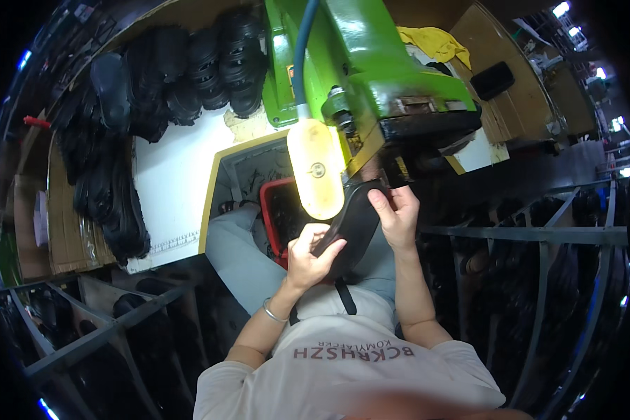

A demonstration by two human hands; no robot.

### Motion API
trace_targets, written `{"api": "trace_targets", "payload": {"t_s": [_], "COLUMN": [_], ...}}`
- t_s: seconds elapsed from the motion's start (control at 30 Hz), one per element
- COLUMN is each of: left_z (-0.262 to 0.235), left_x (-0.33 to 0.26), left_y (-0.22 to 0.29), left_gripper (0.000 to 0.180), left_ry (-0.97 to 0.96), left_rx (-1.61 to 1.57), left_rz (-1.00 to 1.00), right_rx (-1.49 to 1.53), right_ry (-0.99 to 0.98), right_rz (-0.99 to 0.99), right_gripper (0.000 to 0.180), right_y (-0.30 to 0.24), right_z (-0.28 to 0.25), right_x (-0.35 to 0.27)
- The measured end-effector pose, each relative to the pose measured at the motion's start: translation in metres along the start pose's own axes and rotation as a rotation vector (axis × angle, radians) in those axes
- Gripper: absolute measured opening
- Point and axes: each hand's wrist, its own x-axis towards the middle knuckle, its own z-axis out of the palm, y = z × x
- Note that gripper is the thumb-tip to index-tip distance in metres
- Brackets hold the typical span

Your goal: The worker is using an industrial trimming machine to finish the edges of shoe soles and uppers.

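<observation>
Between my hands is a black shoe sole (357, 227), held lengthwise below the head of a green machine (406, 66). My left hand (311, 256) is closed on the sole's near left edge, its thumb lying on the flat face. At the far right end, my right hand (397, 215) grips it with the thumb on top. The sole's far end reaches up to the machine's working part (371, 164); whether they touch, I cannot tell. A glowing oblong lamp (316, 168) hangs just left of the sole.
Black soles (182, 70) are piled on the white tabletop (168, 203) to the left. A red bin (267, 217) stands below, by my legs. Metal racks (539, 234) holding dark items flank both sides. A yellow cloth (437, 43) lies in a cardboard box (525, 98) at right.
</observation>
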Motion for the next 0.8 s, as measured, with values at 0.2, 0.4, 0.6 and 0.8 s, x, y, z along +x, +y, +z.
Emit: {"api": "trace_targets", "payload": {"t_s": [0.2, 0.4, 0.6, 0.8], "left_z": [0.021, -0.028, -0.018, 0.026], "left_x": [-0.038, -0.033, 0.000, 0.038], "left_y": [-0.030, -0.025, -0.001, 0.021], "left_gripper": [0.031, 0.029, 0.025, 0.027], "left_ry": [0.174, 0.038, 0.125, 0.163], "left_rx": [-0.454, -0.421, -0.442, -0.470], "left_rz": [-0.114, -0.212, -0.276, -0.110], "right_rx": [-0.077, -0.225, 0.536, 0.472], "right_ry": [-0.202, -0.301, 0.117, -0.133], "right_rz": [0.060, -0.003, 0.337, 0.713], "right_gripper": [0.018, 0.023, 0.028, 0.031], "right_y": [0.003, -0.016, 0.032, 0.096], "right_z": [0.021, 0.004, -0.054, -0.068], "right_x": [-0.003, -0.010, -0.043, -0.121]}}
